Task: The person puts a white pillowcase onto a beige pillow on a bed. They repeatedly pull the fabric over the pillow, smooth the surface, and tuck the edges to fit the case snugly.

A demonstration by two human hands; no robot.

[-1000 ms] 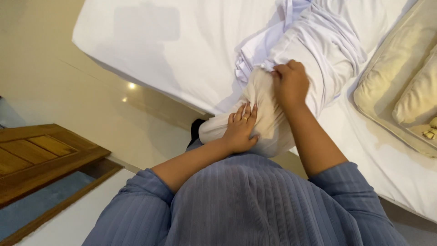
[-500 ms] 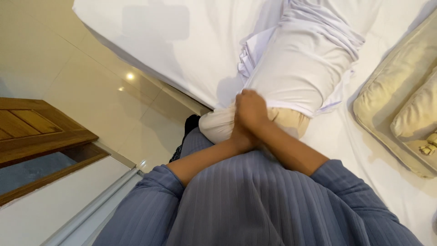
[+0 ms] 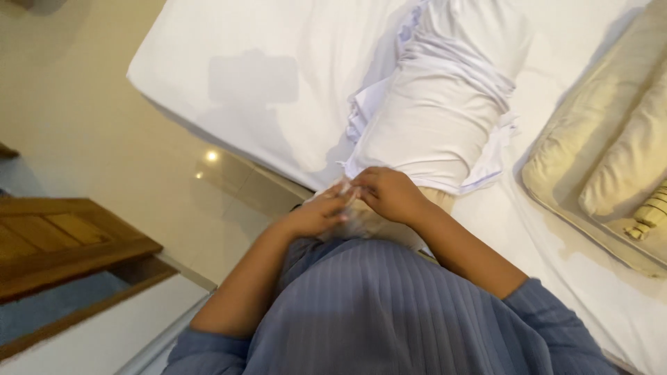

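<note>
White-sheeted bed [image 3: 278,76] beside pale floor, bearing cream pillow half inside white cotton pillowcase [image 3: 431,132] at near edge. Left hand [image 3: 316,215] and right hand [image 3: 392,194], fingers curled shut, gripping pillowcase hem. Could slip: bunched cloth snagging, pillow sliding floorward.

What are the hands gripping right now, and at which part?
Both the left hand and right hand grip the near open end of the white pillowcase, where the cream pillow sticks out.

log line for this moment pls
left hand: on pillow end | right hand: gripping pillowcase edge | pillow: mostly covered, on bed
</note>
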